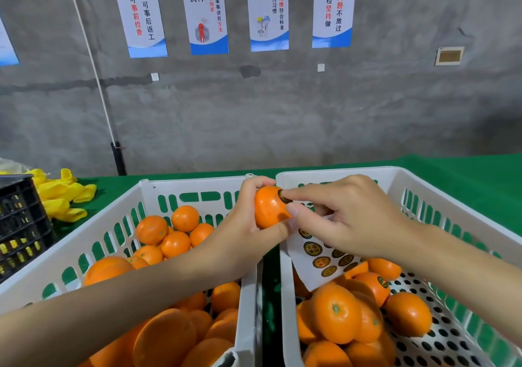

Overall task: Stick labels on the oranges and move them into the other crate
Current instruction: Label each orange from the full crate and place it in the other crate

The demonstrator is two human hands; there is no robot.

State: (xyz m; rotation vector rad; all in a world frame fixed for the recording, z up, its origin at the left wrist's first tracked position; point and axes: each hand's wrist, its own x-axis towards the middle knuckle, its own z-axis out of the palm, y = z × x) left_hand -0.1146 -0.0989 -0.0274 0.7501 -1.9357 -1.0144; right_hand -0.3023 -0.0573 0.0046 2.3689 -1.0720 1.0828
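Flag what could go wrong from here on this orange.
Label sits at the edge of the orange under one fingertip of the right hand; it could go on creased. The left hand holds the orange above the gap between crates; a slip might drop it there. The sticker sheet dangles from the right hand and may snag.

Left hand [243, 227], right hand [350, 220]: bare (forearms too).

Green table [466, 174]: left white crate [195, 182], right white crate [310, 175], black crate [19, 225], yellow nets [62, 197].
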